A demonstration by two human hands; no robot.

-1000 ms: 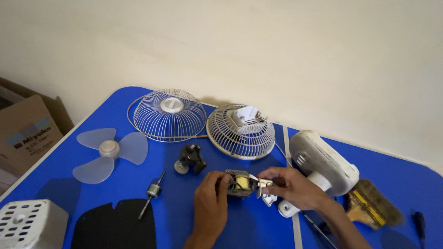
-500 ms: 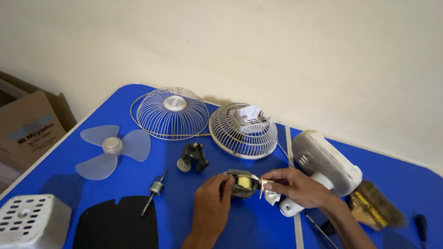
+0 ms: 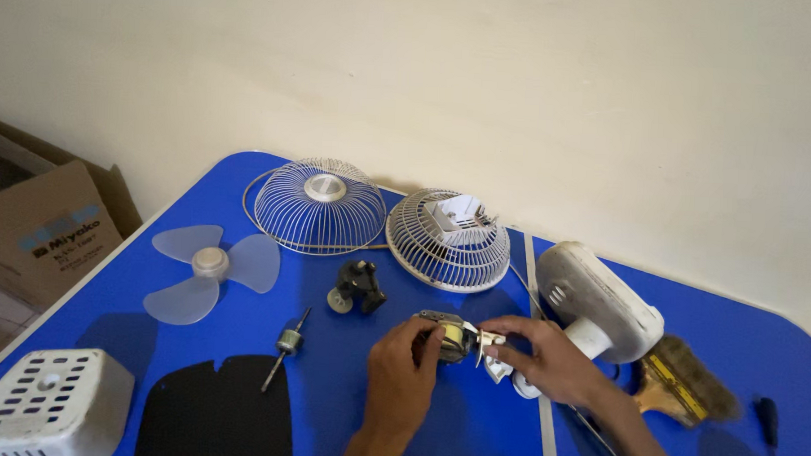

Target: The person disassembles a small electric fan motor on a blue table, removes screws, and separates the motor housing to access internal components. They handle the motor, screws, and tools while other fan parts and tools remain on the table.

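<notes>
The blue table (image 3: 241, 312) fills the lower frame. At three o'clock lies the white fan base (image 3: 601, 302), a brush (image 3: 687, 386) beside it. Two wire grilles (image 3: 321, 207) sit at twelve o'clock (one dome up, one carrying a white part). The blade (image 3: 208, 271) lies at nine, the vented cover (image 3: 44, 404) at seven. Dead centre, the left hand (image 3: 400, 381) closes around the motor (image 3: 447, 333); the right hand (image 3: 545, 359) pinches its metal bracket (image 3: 489, 343).
</notes>
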